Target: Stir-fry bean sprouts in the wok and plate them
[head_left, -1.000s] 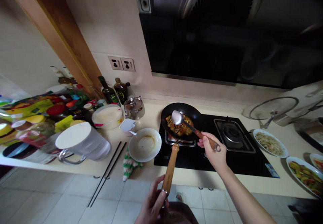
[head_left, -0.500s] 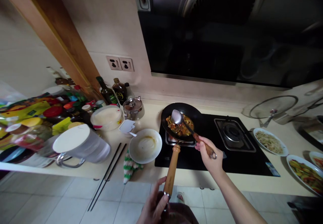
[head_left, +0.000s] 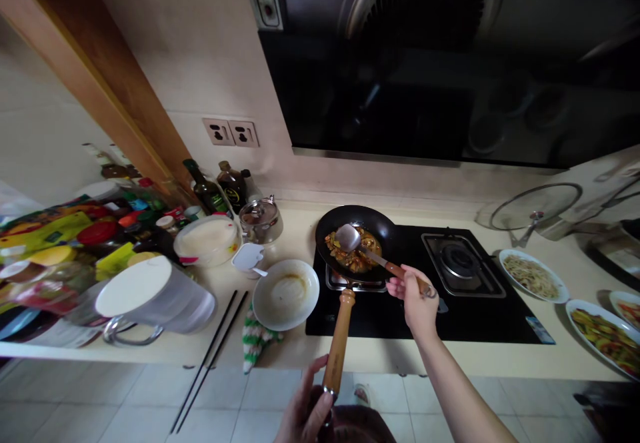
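Note:
A black wok (head_left: 384, 224) rests on the left burner, with saucy chopped food (head_left: 367, 256) inside. Its long wooden handle (head_left: 342, 326) points toward me, and my left hand (head_left: 307, 406) is closed around the handle's near end. My right hand (head_left: 417, 300) grips the wooden grip of a metal spatula (head_left: 349, 237), whose blade sits in the wok over the food's left part. Left of the wok, a white bowl (head_left: 265, 315) with brown residue stands on the counter, partly over a green and white striped cloth (head_left: 255, 343).
Black chopsticks (head_left: 210, 356) jut over the counter's front edge beside a clear pitcher (head_left: 185, 300). Bottles and jars crowd the left, near a lidded metal pot (head_left: 261, 220). At right are the other burner (head_left: 459, 260), a plate of pale strands (head_left: 533, 276), another filled plate (head_left: 603, 340) and a glass lid (head_left: 537, 206).
My right hand has moved slightly right and lower, and the spatula blade has come down closer to the food. My left hand stays on the wok handle. The view has shifted slightly.

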{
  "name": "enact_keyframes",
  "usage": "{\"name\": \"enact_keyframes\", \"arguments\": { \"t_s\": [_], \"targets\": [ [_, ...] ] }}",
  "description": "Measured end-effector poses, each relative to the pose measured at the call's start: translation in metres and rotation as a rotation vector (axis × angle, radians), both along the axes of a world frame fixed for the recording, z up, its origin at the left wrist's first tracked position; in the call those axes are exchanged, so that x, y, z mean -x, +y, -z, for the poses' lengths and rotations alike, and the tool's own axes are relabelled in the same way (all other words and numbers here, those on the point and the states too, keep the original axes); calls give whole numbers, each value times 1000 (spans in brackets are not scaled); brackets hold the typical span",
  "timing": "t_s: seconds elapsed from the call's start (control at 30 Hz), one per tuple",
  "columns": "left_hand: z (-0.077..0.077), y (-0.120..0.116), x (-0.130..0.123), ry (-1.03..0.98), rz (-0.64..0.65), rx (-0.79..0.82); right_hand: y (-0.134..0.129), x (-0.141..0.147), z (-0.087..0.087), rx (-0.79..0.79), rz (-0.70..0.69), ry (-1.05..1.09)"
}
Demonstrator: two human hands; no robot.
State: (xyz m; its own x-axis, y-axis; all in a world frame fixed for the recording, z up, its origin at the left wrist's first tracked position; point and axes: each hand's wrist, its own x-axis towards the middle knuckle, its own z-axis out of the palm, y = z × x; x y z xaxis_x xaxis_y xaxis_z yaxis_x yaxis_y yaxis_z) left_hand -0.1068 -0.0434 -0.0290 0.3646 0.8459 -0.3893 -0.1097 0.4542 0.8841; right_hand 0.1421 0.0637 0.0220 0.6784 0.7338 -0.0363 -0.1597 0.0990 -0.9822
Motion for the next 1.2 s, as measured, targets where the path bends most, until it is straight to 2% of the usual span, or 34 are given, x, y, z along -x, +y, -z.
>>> {"name": "enact_keyframes", "arguments": {
  "t_s": [0.27,0.5,0.6,0.77,0.83,1.0,1.2],
  "targets": [
    [-2,3,1,23,44,-12,-13,-9,4,-15,-70,-99],
    [-1,1,0,30,37,7,-14,-11,1,5,1,-78],
    [-2,1,-2,32,34,4,-14,-4,8,-23,-16,-159],
    [-4,0,-3,50,27,15,-12,11,18,-55,-150,-378],
    [-3,-1,-4,60,18,15,-9,14,19,-56,-160,-343],
    [3,-2,-4,41,-7,-18,-5,7,15,-42,-70,-103],
    [7,-1,-3,31,21,0,-3,-5,17,-58,-119,-39]
  ]
}}
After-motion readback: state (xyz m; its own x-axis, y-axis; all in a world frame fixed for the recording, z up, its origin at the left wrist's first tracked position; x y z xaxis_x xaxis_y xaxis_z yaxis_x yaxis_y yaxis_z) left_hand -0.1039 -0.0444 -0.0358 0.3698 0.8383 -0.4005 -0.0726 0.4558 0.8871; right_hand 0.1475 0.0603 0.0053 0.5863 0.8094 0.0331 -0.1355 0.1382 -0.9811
